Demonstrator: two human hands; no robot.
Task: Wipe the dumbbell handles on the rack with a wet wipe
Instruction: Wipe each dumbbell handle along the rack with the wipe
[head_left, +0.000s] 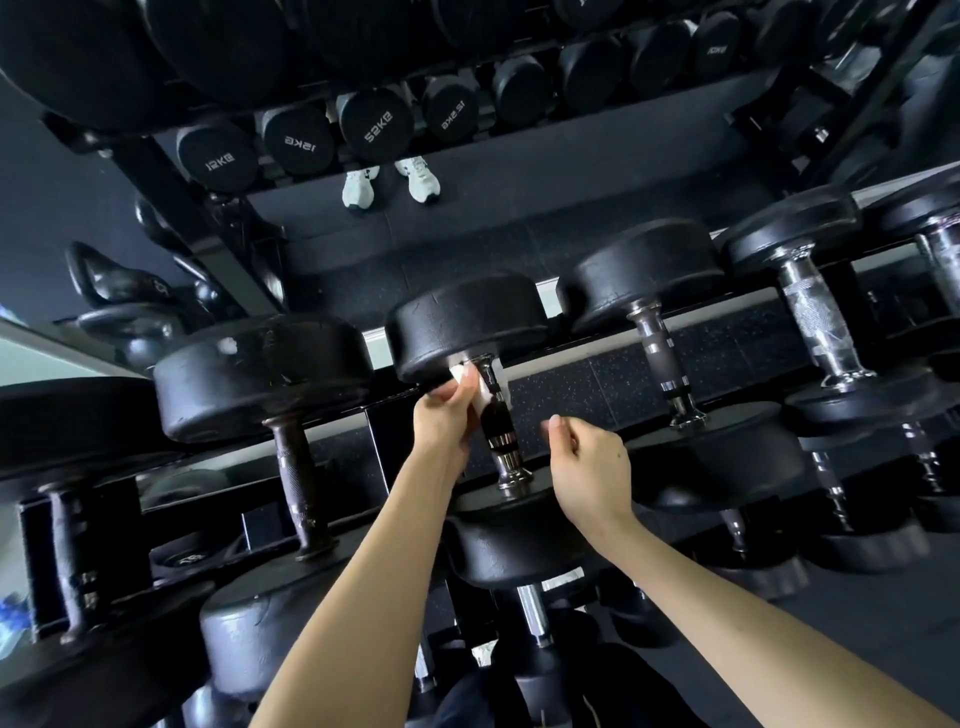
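Observation:
A black dumbbell (467, 317) lies on the rack at the centre, its chrome and black handle (501, 436) running toward me. My left hand (447, 415) holds a white wet wipe (480, 392) wrapped around the far end of that handle, just below the far weight head. My right hand (587, 462) hovers to the right of the handle with fingers loosely curled and holds nothing. It does not touch the dumbbell.
More black dumbbells lie side by side on the rack: one to the left (260, 374) with a dark handle, others to the right (644, 270) with chrome handles. A mirror behind reflects labelled dumbbells and white shoes (389, 182). Kettlebells (130, 312) stand at the left.

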